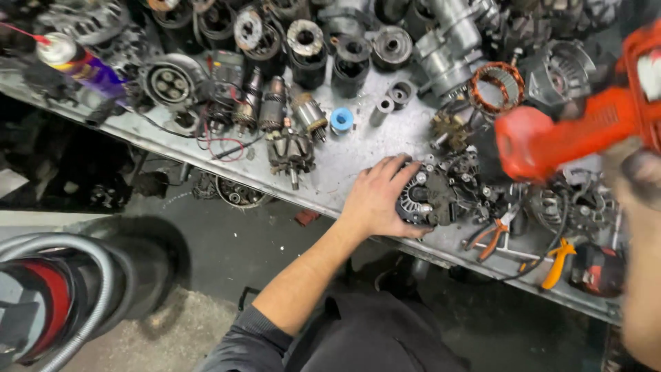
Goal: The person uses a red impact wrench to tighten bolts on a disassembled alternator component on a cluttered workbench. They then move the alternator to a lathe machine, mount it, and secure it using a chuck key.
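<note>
While the left hand (377, 198) lies spread over a dark alternator part (428, 196) at the bench (358, 155) edge, middle of the frame, the blurred right hand (637, 176) grips a red power tool (571, 127) at upper right.

Right hand (637, 182): motion-blurred and cut by the right edge; its grasp on the orange power tool (571, 131) cannot be resolved, and the tool's working end is smeared, its rear running off the frame. Left hand (377, 198): palm covers the near side of the dark alternator part (430, 196), hiding its fingertips' contact. Bench (358, 155): far rows of housings are cropped by the top edge. Spray can (72, 60): label too small to tell. Hose (82, 303): cut at the lower left.
</note>
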